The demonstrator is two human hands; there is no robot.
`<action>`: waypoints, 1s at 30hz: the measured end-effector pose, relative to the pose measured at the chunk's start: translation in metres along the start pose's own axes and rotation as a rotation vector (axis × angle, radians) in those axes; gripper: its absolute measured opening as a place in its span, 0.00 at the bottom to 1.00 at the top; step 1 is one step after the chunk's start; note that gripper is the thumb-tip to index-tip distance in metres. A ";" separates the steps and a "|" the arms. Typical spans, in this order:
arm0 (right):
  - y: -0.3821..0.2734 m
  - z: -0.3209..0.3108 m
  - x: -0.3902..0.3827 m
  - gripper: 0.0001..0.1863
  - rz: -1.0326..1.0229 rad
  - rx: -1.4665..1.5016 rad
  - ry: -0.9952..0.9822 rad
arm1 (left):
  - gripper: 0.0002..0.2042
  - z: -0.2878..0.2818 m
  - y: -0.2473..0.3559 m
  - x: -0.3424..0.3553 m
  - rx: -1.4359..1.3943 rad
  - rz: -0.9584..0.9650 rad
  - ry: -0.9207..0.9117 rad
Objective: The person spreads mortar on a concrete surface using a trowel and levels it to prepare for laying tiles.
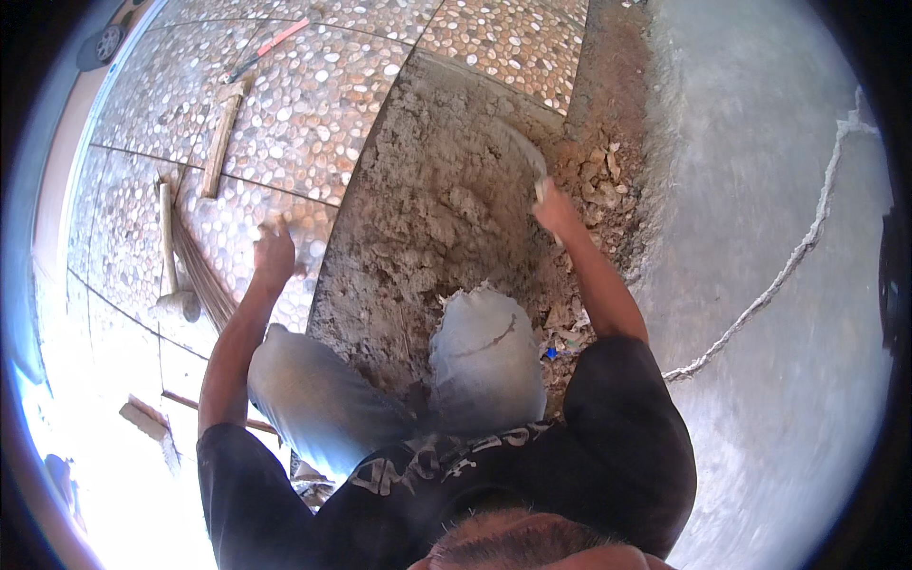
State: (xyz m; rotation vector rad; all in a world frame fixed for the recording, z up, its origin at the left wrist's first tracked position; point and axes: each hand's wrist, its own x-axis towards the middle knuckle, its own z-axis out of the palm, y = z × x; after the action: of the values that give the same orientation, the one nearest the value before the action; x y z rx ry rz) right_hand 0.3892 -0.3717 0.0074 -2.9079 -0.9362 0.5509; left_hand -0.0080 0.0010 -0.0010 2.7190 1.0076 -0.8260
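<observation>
My right hand (556, 211) is closed around the handle of a trowel (524, 147). Its pale blade reaches over the far right part of a rough bed of wet-looking grey-brown mortar (418, 199). Out to the left, my left hand (275, 255) hovers over or rests on the pebble-patterned tiles (294, 114), near the mortar's left edge. Motion smears its fingers, and I see no tool in it. My knees, in worn pale jeans (489, 351), are at the near end of the mortar.
Left on the tiles lie a mallet (178, 302), a bundle of thin brown sticks (201, 275), a wooden-handled tool (221, 142) and a red-handled tool (275, 43). Broken rubble (600, 185) lines the mortar's right side. Beyond it, a whitish rope-like line (774, 285) crosses smooth grey concrete (741, 161).
</observation>
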 end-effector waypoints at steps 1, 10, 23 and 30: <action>-0.004 -0.003 -0.021 0.34 -0.045 -0.026 -0.090 | 0.62 0.010 -0.008 0.002 -0.001 -0.007 0.011; -0.001 -0.052 0.004 0.36 0.151 0.277 0.053 | 0.64 0.026 -0.020 0.007 0.018 -0.022 0.011; 0.060 -0.002 -0.097 0.28 -0.172 -0.064 -0.218 | 0.63 0.010 -0.006 0.003 0.067 -0.005 -0.047; 0.003 -0.016 -0.114 0.27 -0.111 -0.002 -0.111 | 0.62 0.012 -0.007 0.001 0.086 -0.011 -0.030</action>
State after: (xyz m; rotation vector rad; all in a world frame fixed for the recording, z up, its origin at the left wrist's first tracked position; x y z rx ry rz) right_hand 0.3102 -0.4387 0.0588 -2.8305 -1.1045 0.7101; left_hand -0.0174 0.0029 -0.0111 2.7656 1.0040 -0.9297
